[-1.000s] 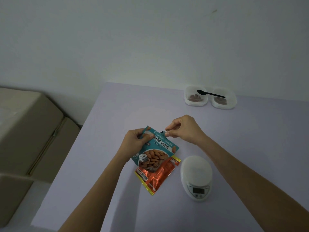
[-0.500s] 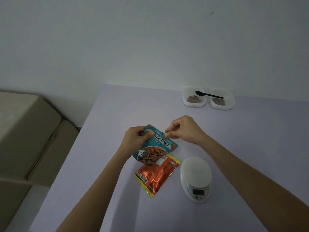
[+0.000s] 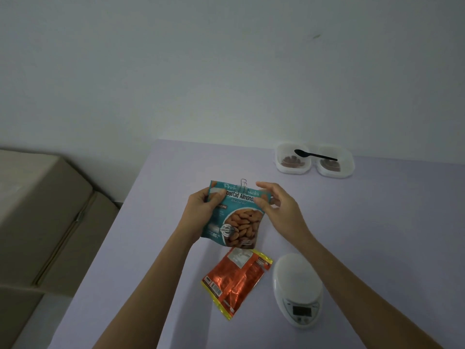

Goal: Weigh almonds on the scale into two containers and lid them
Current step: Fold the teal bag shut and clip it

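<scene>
I hold a teal roasted-almond bag [image 3: 236, 220] upright above the table, and my left hand [image 3: 201, 207] grips its top left corner. A wire binder clip [image 3: 243, 185] sits on the bag's top edge with its handles standing up. My right hand [image 3: 279, 207] is at the bag's top right corner, its fingers spread and its thumb by the edge. A white digital scale [image 3: 298, 285] stands near the front right with nothing on it. Two clear containers [image 3: 280, 167] [image 3: 348, 170] at the back hold a few brown almonds, with a black spoon [image 3: 314, 154] lying across both.
An orange foil packet [image 3: 236, 280] lies flat left of the scale, just below the held bag. The lilac table [image 3: 377, 222] ends at a left edge, and beyond it stands a large cardboard box [image 3: 37, 210]. A pale wall rises behind.
My right hand has let go of the clip and slid right, fingers now spread. The bag has been lifted and turned upright to face me.
</scene>
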